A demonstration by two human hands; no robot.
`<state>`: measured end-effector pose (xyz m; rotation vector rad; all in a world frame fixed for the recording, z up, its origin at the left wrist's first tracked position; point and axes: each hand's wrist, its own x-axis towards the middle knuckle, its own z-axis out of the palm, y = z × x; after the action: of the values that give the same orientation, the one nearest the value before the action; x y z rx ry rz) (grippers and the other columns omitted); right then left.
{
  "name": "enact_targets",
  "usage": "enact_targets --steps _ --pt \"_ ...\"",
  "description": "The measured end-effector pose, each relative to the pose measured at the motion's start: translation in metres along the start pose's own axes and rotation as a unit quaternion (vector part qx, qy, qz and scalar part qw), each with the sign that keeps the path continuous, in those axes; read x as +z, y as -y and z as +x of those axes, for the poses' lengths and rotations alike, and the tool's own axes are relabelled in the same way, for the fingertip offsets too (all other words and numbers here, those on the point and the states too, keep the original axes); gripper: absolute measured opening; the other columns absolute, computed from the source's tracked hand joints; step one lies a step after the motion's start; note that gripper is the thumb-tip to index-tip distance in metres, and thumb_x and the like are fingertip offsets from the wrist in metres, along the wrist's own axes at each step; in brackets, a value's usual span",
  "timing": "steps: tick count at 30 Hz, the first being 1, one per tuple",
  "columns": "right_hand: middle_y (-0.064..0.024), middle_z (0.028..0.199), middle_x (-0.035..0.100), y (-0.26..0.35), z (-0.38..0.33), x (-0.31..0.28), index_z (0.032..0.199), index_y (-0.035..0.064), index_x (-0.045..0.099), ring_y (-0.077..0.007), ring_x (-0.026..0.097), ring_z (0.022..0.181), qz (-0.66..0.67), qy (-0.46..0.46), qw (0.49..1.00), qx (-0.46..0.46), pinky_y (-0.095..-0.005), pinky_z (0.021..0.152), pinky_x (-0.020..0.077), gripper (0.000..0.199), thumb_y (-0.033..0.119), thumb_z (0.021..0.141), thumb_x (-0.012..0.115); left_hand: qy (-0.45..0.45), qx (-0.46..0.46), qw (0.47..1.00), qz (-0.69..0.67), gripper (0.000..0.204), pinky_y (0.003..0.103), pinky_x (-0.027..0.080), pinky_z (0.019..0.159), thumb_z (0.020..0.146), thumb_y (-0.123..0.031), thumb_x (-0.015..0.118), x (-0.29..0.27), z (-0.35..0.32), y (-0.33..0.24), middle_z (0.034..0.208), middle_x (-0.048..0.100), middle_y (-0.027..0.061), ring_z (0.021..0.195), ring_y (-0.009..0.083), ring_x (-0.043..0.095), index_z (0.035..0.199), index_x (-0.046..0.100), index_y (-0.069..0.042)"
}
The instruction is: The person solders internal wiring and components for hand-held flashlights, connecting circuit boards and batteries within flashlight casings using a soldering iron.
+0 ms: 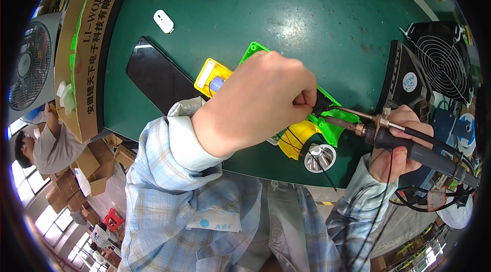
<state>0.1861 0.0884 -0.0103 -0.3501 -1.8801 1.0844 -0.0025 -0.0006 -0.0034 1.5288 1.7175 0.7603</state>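
My right hand [391, 159] is clamped round the handle of a soldering iron [422, 156], thumb underneath. My left hand [261, 95] is curled, fingers drawn together beside a small dark piece [321, 103]; cannot tell whether they pinch it.

Bearings from the left fingertips. Iron's front end: 4 o'clock, just beside. Green shell [335, 131]: passes under the left hand, showing at 10 and 4 o'clock. Yellow shell [302, 139]: 6 o'clock, near, black wires across it. Silver reflector cup [320, 158]: between 5 and 6, farther out. Yellow case with a blue cell [206, 75]: 10 o'clock, partly hidden by the hand. Black phone [156, 75]: beyond, between 9 and 10. Fan [442, 62]: 2 o'clock, well apart.
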Motion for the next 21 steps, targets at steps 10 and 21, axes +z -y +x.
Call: enact_targets --steps 10,21 --pt "-0.0094 0.071 0.040 -0.0025 -0.0003 0.0005 0.073 -0.0016 0.043 -0.0219 0.045 0.052 -0.012 -0.031 0.999 -0.027 -0.0325 0.049 0.0332 0.031 0.028 0.076 0.049 0.010 0.000 1.000 0.004 0.010 0.024 0.044 0.048 0.059 -0.001 0.061 -0.0012 0.0012 -0.0010 0.056 0.056 0.0093 0.050 0.0167 0.056 0.068 0.060 0.000" --pt "-0.0099 0.072 0.040 -0.0022 0.0003 -0.0019 0.075 -0.0008 0.042 -0.0219 0.045 0.052 -0.022 -0.013 0.999 -0.021 -0.0322 0.049 0.0333 0.031 0.029 0.077 0.049 0.002 0.014 1.000 0.002 0.008 0.023 0.043 0.047 0.059 -0.001 0.061 -0.0004 0.0015 0.0010 0.055 0.056 0.0080 0.048 0.0153 0.055 0.067 0.060 0.000"
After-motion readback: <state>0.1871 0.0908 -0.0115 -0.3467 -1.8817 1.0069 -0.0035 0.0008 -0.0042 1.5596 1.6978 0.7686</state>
